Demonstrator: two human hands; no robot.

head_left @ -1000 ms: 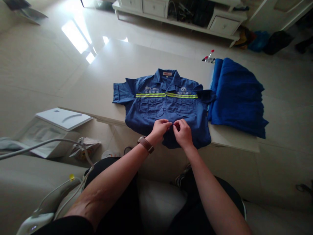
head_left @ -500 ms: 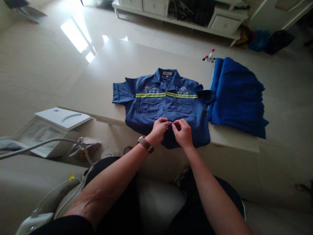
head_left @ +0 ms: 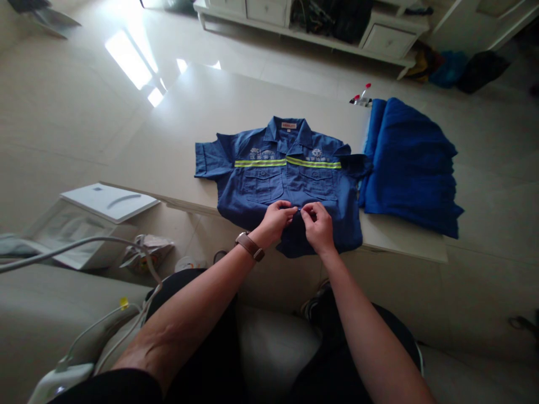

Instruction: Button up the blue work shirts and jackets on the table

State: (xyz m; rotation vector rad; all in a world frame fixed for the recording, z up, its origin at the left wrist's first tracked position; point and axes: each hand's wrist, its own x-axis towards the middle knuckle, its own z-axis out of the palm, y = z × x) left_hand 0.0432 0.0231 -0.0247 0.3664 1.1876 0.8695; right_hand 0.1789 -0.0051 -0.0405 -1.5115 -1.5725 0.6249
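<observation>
A dark blue short-sleeved work shirt (head_left: 261, 191) with a yellow reflective stripe lies face up on a pale table (head_left: 202, 123), collar away from me, hem hanging over the near edge. My left hand (head_left: 275, 219), a brown watch on its wrist, pinches the shirt's front placket near the lower middle. My right hand (head_left: 318, 224) pinches the same spot from the other side, fingertips almost touching the left hand's. Both hands are closed on the fabric at the front opening.
A stack of bright blue folded cloth (head_left: 410, 163) lies on the table's right part, touching the shirt's sleeve. Small bottles (head_left: 361, 96) stand at the far edge. A white bin with a lid (head_left: 96, 219) sits on the floor at left. A white cabinet (head_left: 320, 25) stands beyond.
Both hands have crept slightly up the shirt's front, still pinched together on the placket. The shirt and the cloth stack have not shifted.
</observation>
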